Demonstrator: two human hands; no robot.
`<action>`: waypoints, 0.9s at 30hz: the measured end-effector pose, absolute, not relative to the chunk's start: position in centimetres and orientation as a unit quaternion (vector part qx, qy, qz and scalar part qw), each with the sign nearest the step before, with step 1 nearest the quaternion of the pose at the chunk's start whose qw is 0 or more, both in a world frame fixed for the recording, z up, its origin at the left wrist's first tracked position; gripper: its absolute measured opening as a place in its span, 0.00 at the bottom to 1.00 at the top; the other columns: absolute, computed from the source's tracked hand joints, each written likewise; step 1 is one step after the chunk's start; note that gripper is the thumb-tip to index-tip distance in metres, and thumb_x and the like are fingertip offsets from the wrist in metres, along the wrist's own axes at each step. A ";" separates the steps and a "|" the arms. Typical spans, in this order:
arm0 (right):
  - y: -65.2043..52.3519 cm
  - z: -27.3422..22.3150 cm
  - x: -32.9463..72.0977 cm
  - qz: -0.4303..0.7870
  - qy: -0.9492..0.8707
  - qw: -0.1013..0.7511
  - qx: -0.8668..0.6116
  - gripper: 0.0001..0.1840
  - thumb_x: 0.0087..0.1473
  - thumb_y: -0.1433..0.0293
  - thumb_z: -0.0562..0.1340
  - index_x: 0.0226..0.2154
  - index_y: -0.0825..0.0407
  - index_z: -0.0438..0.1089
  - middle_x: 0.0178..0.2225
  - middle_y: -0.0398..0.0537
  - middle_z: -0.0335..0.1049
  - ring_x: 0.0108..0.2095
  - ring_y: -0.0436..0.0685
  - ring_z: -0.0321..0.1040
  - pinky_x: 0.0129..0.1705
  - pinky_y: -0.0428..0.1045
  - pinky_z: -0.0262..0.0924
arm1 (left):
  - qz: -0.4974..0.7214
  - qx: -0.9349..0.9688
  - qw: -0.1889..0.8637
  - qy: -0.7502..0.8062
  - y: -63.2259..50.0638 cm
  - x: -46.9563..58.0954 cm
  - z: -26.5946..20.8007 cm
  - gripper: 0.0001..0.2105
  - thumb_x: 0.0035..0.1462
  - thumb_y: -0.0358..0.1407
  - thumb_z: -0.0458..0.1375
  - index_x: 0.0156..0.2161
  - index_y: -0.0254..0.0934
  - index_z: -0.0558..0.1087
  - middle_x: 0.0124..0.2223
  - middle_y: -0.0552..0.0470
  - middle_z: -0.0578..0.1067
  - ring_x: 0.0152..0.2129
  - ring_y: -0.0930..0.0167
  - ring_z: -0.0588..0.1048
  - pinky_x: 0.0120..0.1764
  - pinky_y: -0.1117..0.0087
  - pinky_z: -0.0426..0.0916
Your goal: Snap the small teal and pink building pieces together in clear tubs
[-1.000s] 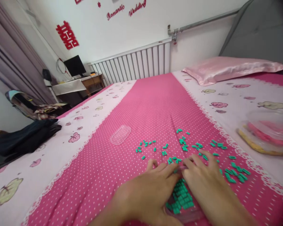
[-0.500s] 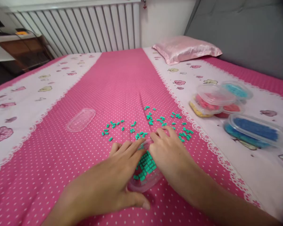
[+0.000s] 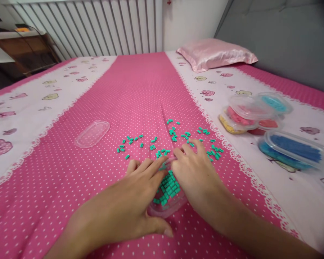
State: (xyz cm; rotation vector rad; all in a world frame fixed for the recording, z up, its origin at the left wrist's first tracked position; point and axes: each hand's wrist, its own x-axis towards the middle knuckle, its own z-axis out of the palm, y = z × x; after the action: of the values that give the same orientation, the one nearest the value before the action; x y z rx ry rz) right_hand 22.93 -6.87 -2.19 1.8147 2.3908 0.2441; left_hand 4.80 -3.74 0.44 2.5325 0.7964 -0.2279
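Note:
A clear plastic container (image 3: 175,207) lies on the bedspread between my hands, holding many small green toy bricks (image 3: 169,186) packed in rows. My left hand (image 3: 140,192) wraps the container's left side, fingers over its far end and thumb along the near end. My right hand (image 3: 196,169) lies over the right side, fingers bent near the far rim; whatever its fingertips pinch is hidden. Beyond the hands, loose green bricks (image 3: 152,147) are scattered on the pink polka-dot cloth, some close to the right fingertips.
A clear lid (image 3: 92,133) lies flat to the left. At right, stacked lidded containers hold yellow pieces (image 3: 228,126), red pieces (image 3: 239,117), blue pieces (image 3: 295,146) and turquoise pieces (image 3: 274,103). A pink pillow (image 3: 216,55) rests by the grey headboard (image 3: 280,39); a radiator (image 3: 97,28) stands behind.
The view has shifted slightly. Both hands keep nearly the same position around the container, and the green bricks look unchanged.

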 end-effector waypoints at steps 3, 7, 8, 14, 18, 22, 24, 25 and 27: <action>-6.7 -2.4 22.9 0.085 0.794 0.045 0.600 0.14 0.59 0.78 0.59 0.34 0.52 0.81 0.42 0.56 0.80 0.51 0.69 0.73 0.62 0.69 0.57 | -0.083 0.922 0.241 0.291 -3.7 4.9 0.4 0.49 0.54 0.64 0.61 0.72 0.37 0.54 0.76 0.36 0.49 0.71 0.44 0.52 0.68 0.32 0.47; -6.5 -2.5 23.0 0.084 0.795 0.046 0.599 0.14 0.59 0.78 0.59 0.35 0.52 0.81 0.43 0.57 0.80 0.51 0.69 0.73 0.61 0.69 0.57 | -0.090 0.920 0.243 0.293 -3.6 4.9 0.3 0.48 0.54 0.63 0.61 0.71 0.37 0.56 0.76 0.35 0.47 0.72 0.44 0.50 0.68 0.32 0.46; -6.5 -2.5 23.0 0.083 0.795 0.048 0.599 0.14 0.59 0.78 0.59 0.36 0.52 0.81 0.43 0.57 0.80 0.51 0.69 0.73 0.61 0.69 0.56 | -0.089 0.919 0.246 0.294 -3.6 4.9 0.3 0.48 0.54 0.64 0.61 0.71 0.37 0.57 0.76 0.34 0.47 0.72 0.44 0.50 0.68 0.32 0.46; -6.5 -1.4 22.9 0.041 0.777 0.062 0.625 0.13 0.59 0.79 0.61 0.35 0.51 0.81 0.42 0.56 0.81 0.50 0.69 0.72 0.62 0.72 0.51 | -0.099 0.922 0.236 0.291 -3.6 5.2 0.5 0.48 0.54 0.63 0.61 0.71 0.35 0.57 0.75 0.33 0.49 0.71 0.44 0.53 0.67 0.32 0.48; -6.5 -1.6 22.8 0.039 0.780 0.032 0.624 0.11 0.58 0.77 0.63 0.34 0.49 0.82 0.44 0.53 0.81 0.52 0.69 0.71 0.64 0.74 0.47 | -0.094 0.929 0.216 0.286 -3.6 5.1 0.5 0.46 0.53 0.62 0.63 0.69 0.36 0.60 0.76 0.35 0.49 0.70 0.45 0.56 0.67 0.35 0.51; -6.4 -2.2 22.9 0.065 0.787 0.013 0.614 0.11 0.58 0.76 0.64 0.34 0.48 0.83 0.49 0.53 0.80 0.57 0.71 0.68 0.65 0.74 0.46 | -0.091 0.932 0.213 0.280 -3.7 4.9 0.3 0.44 0.53 0.62 0.63 0.67 0.35 0.63 0.75 0.34 0.49 0.69 0.44 0.57 0.66 0.35 0.53; -6.3 -2.2 22.9 0.062 0.790 0.025 0.610 0.11 0.59 0.76 0.64 0.34 0.49 0.83 0.49 0.53 0.80 0.57 0.71 0.68 0.65 0.75 0.46 | -0.088 0.931 0.215 0.281 -3.7 4.9 0.3 0.44 0.53 0.62 0.63 0.66 0.35 0.63 0.75 0.34 0.50 0.69 0.44 0.58 0.66 0.35 0.53; -6.3 -2.2 22.9 0.057 0.789 0.031 0.611 0.10 0.59 0.76 0.64 0.34 0.49 0.82 0.49 0.53 0.80 0.57 0.71 0.69 0.65 0.75 0.46 | -0.087 0.931 0.215 0.282 -3.8 5.0 0.3 0.44 0.54 0.62 0.63 0.66 0.34 0.63 0.75 0.34 0.51 0.68 0.44 0.58 0.66 0.35 0.53; -6.3 -2.0 23.0 0.050 0.787 0.041 0.614 0.10 0.60 0.76 0.64 0.33 0.50 0.82 0.47 0.53 0.80 0.55 0.70 0.70 0.65 0.75 0.47 | -0.083 0.931 0.215 0.283 -3.8 5.0 0.3 0.43 0.54 0.62 0.63 0.66 0.34 0.64 0.75 0.34 0.52 0.68 0.45 0.59 0.66 0.36 0.54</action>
State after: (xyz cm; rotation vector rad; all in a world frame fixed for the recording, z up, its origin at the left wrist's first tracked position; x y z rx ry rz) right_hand 22.99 -6.29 -2.02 1.8805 2.4090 0.1542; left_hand 5.03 -3.79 0.32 2.5824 0.7848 -0.2311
